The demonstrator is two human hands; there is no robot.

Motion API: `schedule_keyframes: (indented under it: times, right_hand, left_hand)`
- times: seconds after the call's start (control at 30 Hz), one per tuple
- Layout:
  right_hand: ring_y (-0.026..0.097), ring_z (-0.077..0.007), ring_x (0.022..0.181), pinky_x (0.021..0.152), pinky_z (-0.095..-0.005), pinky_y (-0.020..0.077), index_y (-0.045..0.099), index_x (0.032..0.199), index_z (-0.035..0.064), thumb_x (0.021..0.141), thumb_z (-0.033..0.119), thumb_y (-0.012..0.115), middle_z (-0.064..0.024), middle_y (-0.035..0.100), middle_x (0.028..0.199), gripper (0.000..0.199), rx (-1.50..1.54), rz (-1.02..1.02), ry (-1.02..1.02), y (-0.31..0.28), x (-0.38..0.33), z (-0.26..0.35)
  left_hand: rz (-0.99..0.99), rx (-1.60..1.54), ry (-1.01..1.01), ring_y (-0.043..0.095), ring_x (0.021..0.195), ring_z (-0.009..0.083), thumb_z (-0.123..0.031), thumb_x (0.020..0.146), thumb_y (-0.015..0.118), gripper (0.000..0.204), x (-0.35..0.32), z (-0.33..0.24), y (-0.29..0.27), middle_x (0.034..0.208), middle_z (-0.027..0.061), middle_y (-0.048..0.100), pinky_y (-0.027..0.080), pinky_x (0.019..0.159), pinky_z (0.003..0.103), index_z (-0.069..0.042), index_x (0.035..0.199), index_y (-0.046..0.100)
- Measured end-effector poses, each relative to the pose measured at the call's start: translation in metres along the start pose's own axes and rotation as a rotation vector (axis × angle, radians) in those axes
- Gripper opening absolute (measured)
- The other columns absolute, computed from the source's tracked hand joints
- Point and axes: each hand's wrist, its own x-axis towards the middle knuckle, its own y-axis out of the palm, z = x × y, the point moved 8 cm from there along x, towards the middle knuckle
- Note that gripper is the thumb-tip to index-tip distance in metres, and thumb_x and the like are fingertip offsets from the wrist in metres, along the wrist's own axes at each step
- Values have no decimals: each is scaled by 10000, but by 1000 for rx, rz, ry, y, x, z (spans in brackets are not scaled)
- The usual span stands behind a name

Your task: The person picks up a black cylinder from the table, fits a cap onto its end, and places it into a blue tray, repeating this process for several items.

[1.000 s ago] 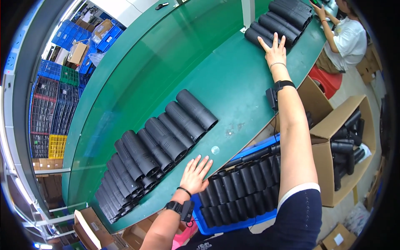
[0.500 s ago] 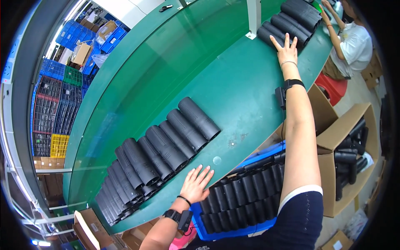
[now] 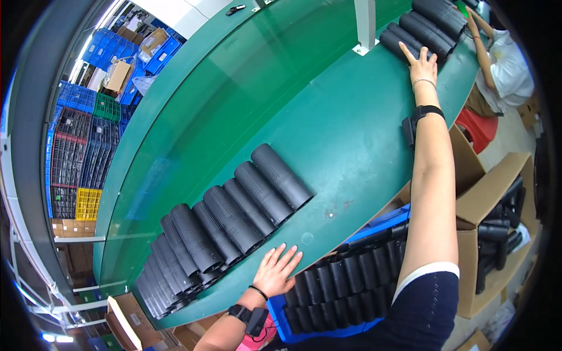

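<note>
My left hand lies flat at the near edge of the green table, its fingers spread and holding nothing. Left of it, a row of black ribbed plastic tubes lies side by side, heaped more thickly toward the left end. With my right arm stretched out, my right hand rests at a second pile of black tubes at the far right. Its fingers are apart and touch the nearest tubes without closing round one. Whether the thumb touches anything is hidden.
Below the table edge stands a blue crate packed with upright black tubes. A cardboard box at right holds loose black pieces. A white post rises from the table. A co-worker sits beyond; stacked crates stand at left.
The view has shifted slightly, so the table and tubes sit a little differently. My right hand's fingers have drawn in somewhat on the far tubes. My left hand stays at the table edge.
</note>
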Motion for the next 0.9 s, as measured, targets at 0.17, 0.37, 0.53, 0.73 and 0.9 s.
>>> schedule_keyframes:
  times: [0.17, 0.37, 0.53, 0.73, 0.9]
  right_hand:
    - [475, -286, 1055, 821, -391, 473, 180, 1407, 590, 905, 92, 486, -65, 441, 1241, 771, -38, 18, -16, -9, 0, -2]
    - [464, -341, 1139, 820, -390, 490, 370, 1391, 418, 834, 151, 583, -115, 436, 1338, 654, 58, -110, -49, -29, -19, -2]
    - [427, -245, 1221, 837, -353, 451, 512, 1311, 243, 882, 149, 472, -34, 414, 1384, 441, 46, -65, -296, -28, -42, 11]
    - [346, -219, 1352, 883, -361, 471, 451, 1393, 211, 925, 146, 425, 21, 342, 1470, 473, 18, 68, -199, -19, -32, 15]
    - [341, -232, 1351, 859, -354, 490, 461, 1391, 253, 936, 170, 444, 60, 275, 1481, 462, 22, 198, -74, -6, -10, 17]
  left_hand:
    - [0, -1, 8, 360, 1327, 330, -275, 640, 703, 730, 1, -2, -1, 1411, 83, 438, 292, 1081, 495, -172, 1337, 510]
    - [-26, 2, 19, 376, 1311, 334, -266, 640, 700, 735, 1, -3, -3, 1398, 88, 449, 299, 1073, 501, -164, 1341, 503]
    - [-42, 10, 19, 394, 1293, 342, -254, 645, 691, 717, 3, -5, -5, 1385, 101, 460, 309, 1060, 506, -145, 1330, 509]
    - [-66, 10, 12, 409, 1283, 348, -243, 644, 690, 706, 3, -4, -7, 1375, 105, 472, 312, 1059, 510, -140, 1321, 517]
    - [-55, 3, 14, 393, 1300, 340, -248, 639, 694, 728, 5, -2, -6, 1396, 99, 454, 308, 1065, 508, -145, 1335, 508]
